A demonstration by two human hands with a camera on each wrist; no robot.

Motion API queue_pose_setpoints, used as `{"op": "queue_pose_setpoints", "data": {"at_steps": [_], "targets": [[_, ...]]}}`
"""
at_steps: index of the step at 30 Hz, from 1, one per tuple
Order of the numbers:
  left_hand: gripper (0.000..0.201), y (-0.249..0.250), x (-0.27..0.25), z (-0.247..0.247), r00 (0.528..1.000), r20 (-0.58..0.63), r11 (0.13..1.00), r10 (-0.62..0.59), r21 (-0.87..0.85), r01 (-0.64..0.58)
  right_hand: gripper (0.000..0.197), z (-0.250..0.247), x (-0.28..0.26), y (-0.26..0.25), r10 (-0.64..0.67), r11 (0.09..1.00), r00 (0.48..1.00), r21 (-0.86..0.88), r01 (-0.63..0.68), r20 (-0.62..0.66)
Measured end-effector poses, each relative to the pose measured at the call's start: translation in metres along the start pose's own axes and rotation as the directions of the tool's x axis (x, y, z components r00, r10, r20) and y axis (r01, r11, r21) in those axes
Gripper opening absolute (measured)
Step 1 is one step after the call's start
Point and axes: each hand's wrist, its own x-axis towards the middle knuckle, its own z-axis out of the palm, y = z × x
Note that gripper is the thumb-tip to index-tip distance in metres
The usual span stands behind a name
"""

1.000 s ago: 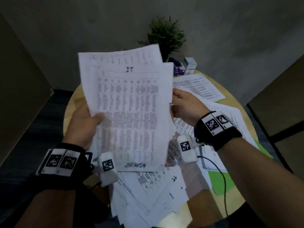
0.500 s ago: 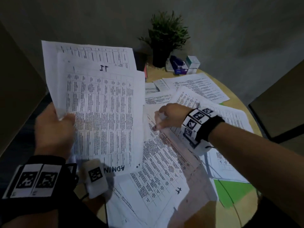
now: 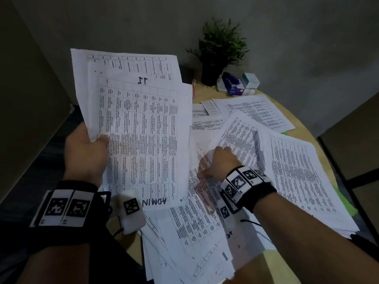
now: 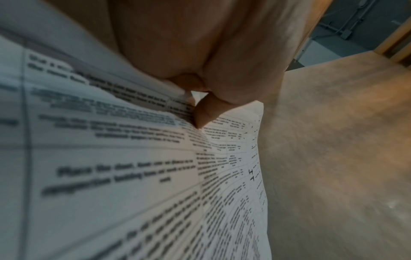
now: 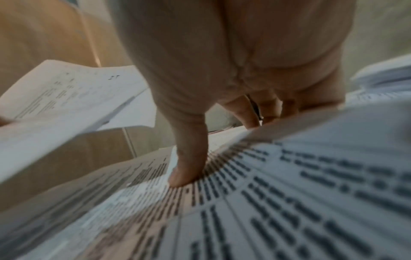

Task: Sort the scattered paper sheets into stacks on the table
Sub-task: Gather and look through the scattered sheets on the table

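Both hands on paper: left hand [image 3: 86,154] pinching sheets [image 3: 141,128]; right hand [image 3: 220,162] seemingly lifting one, wrist-view only.

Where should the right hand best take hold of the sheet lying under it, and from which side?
Probably at the left edge of the printed sheet, coming from the left. That edge is already lifted off the pile, and the right hand has its thumb on top and fingers reaching under, so a pinch there looks easiest.

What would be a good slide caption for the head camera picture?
Left hand holds up a sheaf of printed sheets while the right hand reaches into loose papers scattered on the round table.
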Motion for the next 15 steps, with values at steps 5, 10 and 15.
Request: {"op": "queue_pose_setpoints", "data": {"at_steps": [5,10,15], "targets": [[0.039,-0.003,0.003,-0.002,0.999,0.045,0.999,-0.026,-0.035,0.028,0.049,-0.018,-0.007,0.019,-0.101,0.921,0.995,0.376,0.103,-0.023],[0.041,-0.003,0.003,-0.001,0.992,0.118,0.992,-0.036,-0.117,0.050,0.016,-0.061,-0.010,0.037,-0.159,0.594,0.965,0.760,0.263,-0.209],[0.039,-0.001,-0.001,0.008,0.953,0.299,0.988,-0.038,-0.129,0.080,0.031,-0.102,-0.013,0.027,-0.198,0.097,0.937,0.945,0.313,-0.290]]}}
